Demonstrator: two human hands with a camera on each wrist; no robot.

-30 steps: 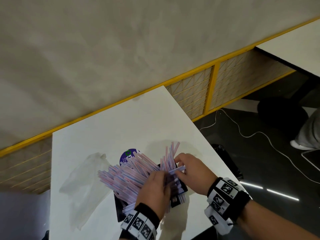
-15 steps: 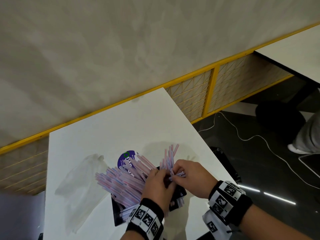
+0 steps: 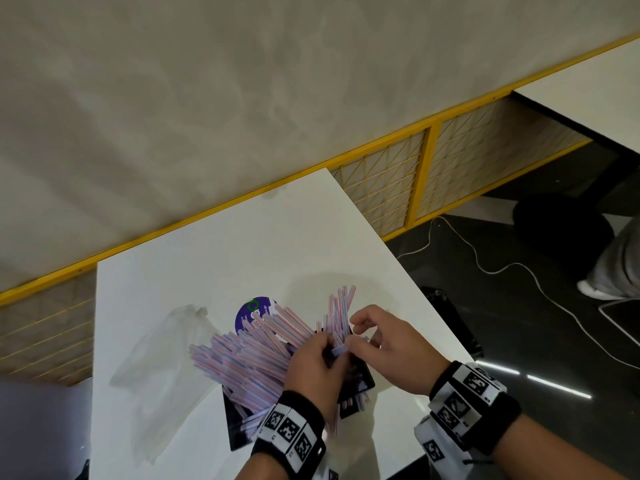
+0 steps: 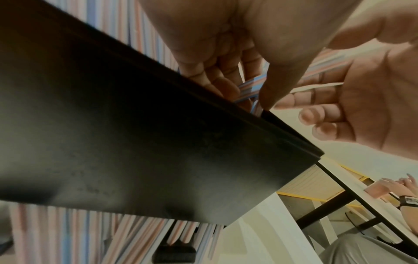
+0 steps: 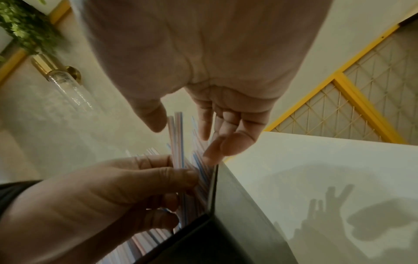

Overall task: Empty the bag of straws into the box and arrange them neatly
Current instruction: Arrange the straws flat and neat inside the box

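Observation:
A black box (image 3: 236,421) stands on the white table (image 3: 214,251), overfilled with pink-and-blue striped straws (image 3: 249,355) that fan out to the left. A smaller bunch (image 3: 341,306) stands upright at its far end. My left hand (image 3: 329,344) lies on the pile, fingers curled round several straws (image 5: 181,178) just inside the box rim (image 4: 226,107). My right hand (image 3: 356,330) hovers beside it with relaxed fingers (image 5: 214,134) and the thumb apart, the upright straws between them untouched. The empty clear bag (image 3: 162,358) lies flat left of the box.
A round purple label (image 3: 249,313) shows behind the straws. The table's right edge (image 3: 415,289) drops to a dark floor with a white cable (image 3: 485,268) and a black object (image 3: 450,320). A second table (image 3: 595,84) and another person (image 3: 620,268) are at right.
The right hand pinched one straw a second ago; it has carried it to the left hand and its fingers have loosened. The left hand stays on the pile.

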